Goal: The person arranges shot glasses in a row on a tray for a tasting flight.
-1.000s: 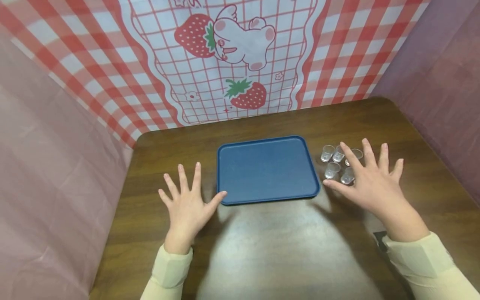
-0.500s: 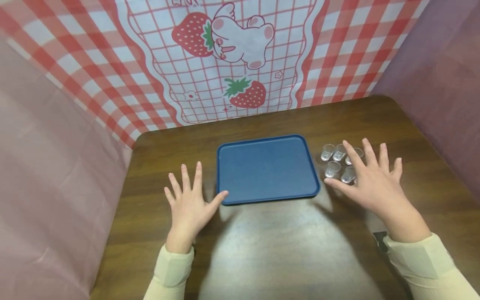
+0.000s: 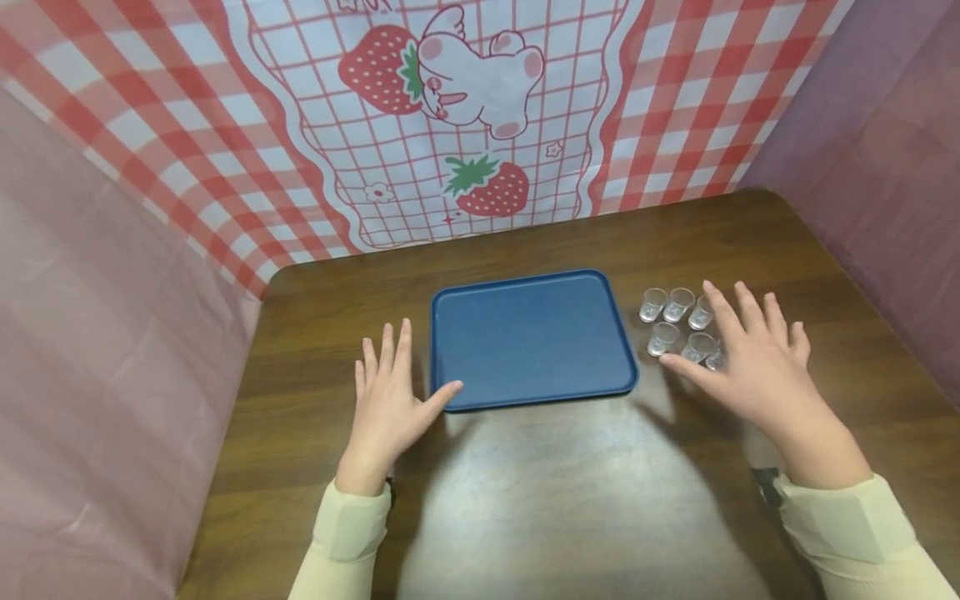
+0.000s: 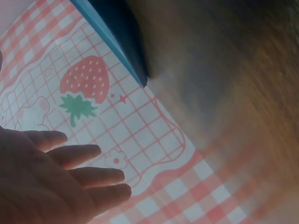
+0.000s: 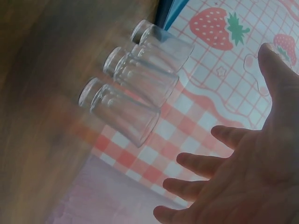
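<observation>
A blue rectangular tray [image 3: 534, 342] lies flat on the wooden table. My left hand [image 3: 386, 404] is held at the tray's left side with fingers extended; its thumb overlaps the tray's near left corner in the head view. To the tray's right, several small clear shot glasses [image 3: 663, 339] stand upright in two rows. My right hand [image 3: 765, 375] spreads over their right side, partly hiding some of them, and holds nothing. The right wrist view shows a row of glasses [image 5: 125, 112] in front of the open palm. In the left wrist view, the tray's edge [image 4: 114, 42] appears above the left fingers.
The brown table [image 3: 555, 500] has rounded far corners. Behind it hangs a red-and-white checked cloth [image 3: 675, 108] printed with strawberries. Pink curtains [image 3: 97, 375] enclose the sides. A small dark object [image 3: 767, 485] shows beside the right cuff.
My left hand has moved slightly right toward the tray, its fingers drawing closer together. My right hand has shifted a little right, uncovering more of the glasses. Tray and glasses stay in place.
</observation>
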Available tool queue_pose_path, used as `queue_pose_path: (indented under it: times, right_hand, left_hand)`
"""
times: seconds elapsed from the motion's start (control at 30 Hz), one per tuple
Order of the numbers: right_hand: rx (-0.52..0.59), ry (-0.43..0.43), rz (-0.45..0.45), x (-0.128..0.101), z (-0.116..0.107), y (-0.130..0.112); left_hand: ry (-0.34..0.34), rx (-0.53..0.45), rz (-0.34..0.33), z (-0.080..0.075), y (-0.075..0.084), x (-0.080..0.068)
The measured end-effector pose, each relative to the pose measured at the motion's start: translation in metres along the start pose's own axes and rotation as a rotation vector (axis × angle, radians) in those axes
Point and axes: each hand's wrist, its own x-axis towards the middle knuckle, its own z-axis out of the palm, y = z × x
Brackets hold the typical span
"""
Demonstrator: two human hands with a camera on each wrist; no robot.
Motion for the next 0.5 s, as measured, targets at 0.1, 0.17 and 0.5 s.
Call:
queue_pose_path:
  times: [0.1,0.17,0.5]
  right_hand:
    - [0.024,0.012,0.005,-0.002,-0.002,0.004]
    - [0.040,0.019,0.007,-0.003,-0.004,0.006]
    - [0.123,0.053,0.021,-0.008,-0.004,0.020]
  left_hand:
    - [-0.007,-0.010,0.013,0.003,-0.001,0.004]
    - [-0.009,-0.019,0.020,0.004,-0.002,0.006]
    - [-0.045,-0.046,0.013,0.009,-0.004,0.013]
